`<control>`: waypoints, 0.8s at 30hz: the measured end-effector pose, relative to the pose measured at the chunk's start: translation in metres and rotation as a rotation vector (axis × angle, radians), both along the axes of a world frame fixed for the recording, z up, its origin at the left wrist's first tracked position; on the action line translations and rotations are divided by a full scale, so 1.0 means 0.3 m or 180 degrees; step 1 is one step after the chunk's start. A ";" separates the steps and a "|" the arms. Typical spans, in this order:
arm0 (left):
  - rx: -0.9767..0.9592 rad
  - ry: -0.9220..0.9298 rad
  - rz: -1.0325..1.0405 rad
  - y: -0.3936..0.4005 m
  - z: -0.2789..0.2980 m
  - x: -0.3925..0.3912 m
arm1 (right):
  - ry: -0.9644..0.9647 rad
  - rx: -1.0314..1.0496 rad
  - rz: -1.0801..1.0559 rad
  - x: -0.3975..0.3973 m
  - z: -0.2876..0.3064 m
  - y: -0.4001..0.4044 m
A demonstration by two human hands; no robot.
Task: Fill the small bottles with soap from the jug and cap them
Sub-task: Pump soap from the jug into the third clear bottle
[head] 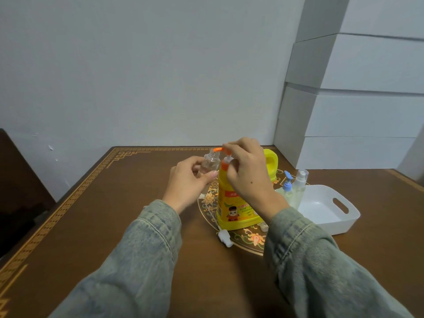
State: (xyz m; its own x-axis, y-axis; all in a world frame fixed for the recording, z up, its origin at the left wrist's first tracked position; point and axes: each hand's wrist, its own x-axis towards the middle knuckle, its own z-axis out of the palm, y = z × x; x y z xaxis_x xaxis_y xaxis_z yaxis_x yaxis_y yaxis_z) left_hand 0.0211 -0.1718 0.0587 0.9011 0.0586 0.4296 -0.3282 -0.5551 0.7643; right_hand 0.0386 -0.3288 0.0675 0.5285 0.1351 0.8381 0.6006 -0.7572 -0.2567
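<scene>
A tall yellow plastic soap jug (238,203) with an orange pump head (218,149) stands upright near the middle of the brown wooden table (114,214), on a round floral inlay in the tabletop. The left hand (190,180) curls its fingers and thumb round a small clear plastic bottle (210,162), holding it uncapped and slightly tilted in the air just beside the jug, on the side toward the table's left edge, with its open mouth right under the tip of the orange spout. The right hand (247,166) rests on top of the pump, its fingers bent over the pump head; whether it grips or only presses the head cannot be told.

On the table in front of the jug, toward the near edge, lies a small white pump cap (224,238) with its thin dip tube running out from it. Just beside the jug toward the right edge stand a clear bottle with a blue pump top (287,187) and a clear spray bottle with a transparent cover (300,182), close together. Beside them, further toward the right edge, sits a white plastic tray with a handle slot (344,216). Stacked white boxes (358,88) rise at the table's far right corner. Both arms wear denim sleeves (142,260).
</scene>
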 end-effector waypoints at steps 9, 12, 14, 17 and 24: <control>-0.0638 0.0105 -0.0521 -0.002 -0.015 0.008 | -0.0042 0.0023 0.0015 0.006 -0.003 -0.009; -0.0752 0.0100 -0.0591 -0.006 -0.025 0.009 | -0.0031 0.0081 0.0025 0.005 -0.009 -0.008; -0.0812 0.0092 -0.0618 -0.011 -0.030 0.008 | -0.0025 0.0133 0.0007 0.007 -0.015 -0.005; -0.0875 0.0102 -0.0670 -0.015 -0.034 0.007 | -0.0038 0.0190 -0.0012 0.008 -0.021 0.000; -0.0976 0.0108 -0.0713 -0.011 -0.050 0.008 | -0.0013 0.0211 -0.0045 0.004 -0.025 -0.005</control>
